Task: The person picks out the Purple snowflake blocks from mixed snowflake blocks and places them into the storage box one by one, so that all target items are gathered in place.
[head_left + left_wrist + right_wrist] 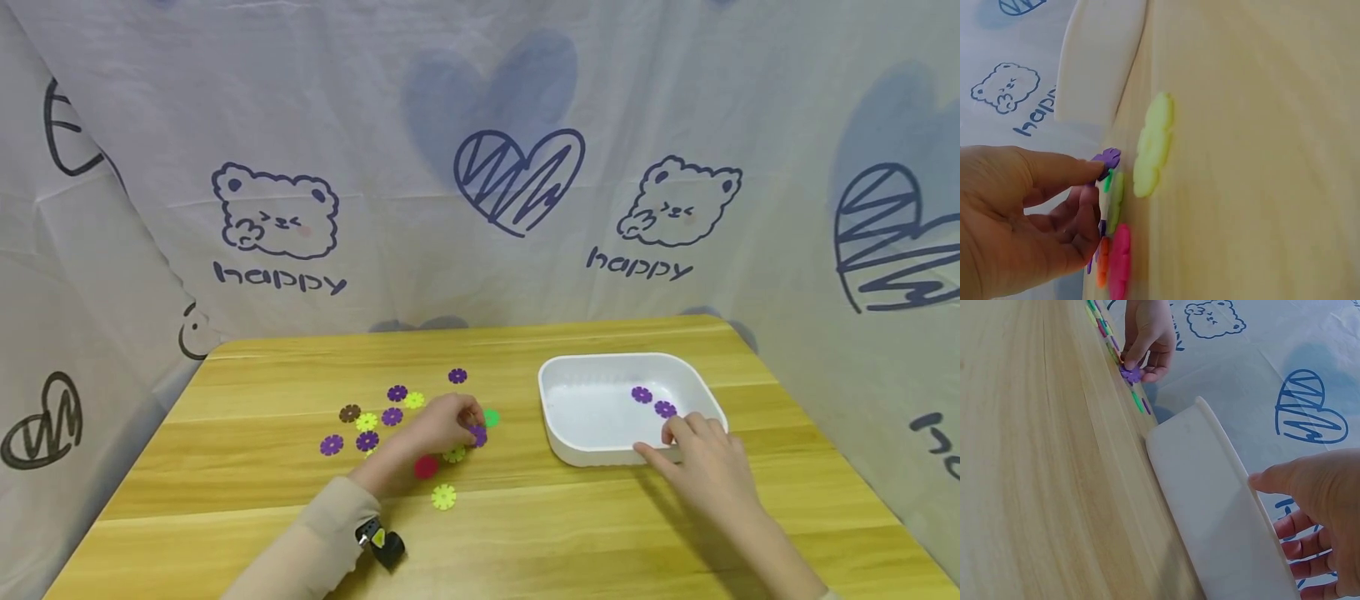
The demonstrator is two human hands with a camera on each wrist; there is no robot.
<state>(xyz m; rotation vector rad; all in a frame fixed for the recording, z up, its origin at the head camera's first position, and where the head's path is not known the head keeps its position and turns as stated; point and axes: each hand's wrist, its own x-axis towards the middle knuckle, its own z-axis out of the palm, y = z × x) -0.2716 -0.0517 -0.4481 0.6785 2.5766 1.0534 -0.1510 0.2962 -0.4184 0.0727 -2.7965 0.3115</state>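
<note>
1. The left hand (442, 423) has its fingers curled, and thumb and forefinger pinch a purple disc (477, 434) at their tips.
2. The left wrist view shows this purple disc (1107, 161) gripped by its edge and tipped up off the table (247, 467), its flat face turned away from the fingertips toward the tray (570, 450). It is a round, notched flower shape, so it has no clear long axis.
3. In the right wrist view the same disc (1130, 374) sits under the left fingertips, close to the wood.
4. Just past the left fingertips lies a green disc (491, 417). Below the knuckles lie a pale green disc (454, 455) and a red disc (425, 467). A yellow disc (443, 497) lies nearer the wrist.
5. Behind the left hand, more discs lie flat on the table: purple ones, yellow ones and a brown one (349, 412).
6. The right hand (701, 462) rests on the near rim of the tray, with fingers loosely extended. The thumb touches the outer wall and the fingertips reach over the rim. It grasps nothing.
7. The tray is white, shallow and rectangular with rounded corners. Its long axis runs side to side before the person.
8. Inside the tray lie two purple discs (652, 402), flat on the floor, just beyond the right fingertips.
9. A printed cloth (480, 167) hangs behind the table.
</note>
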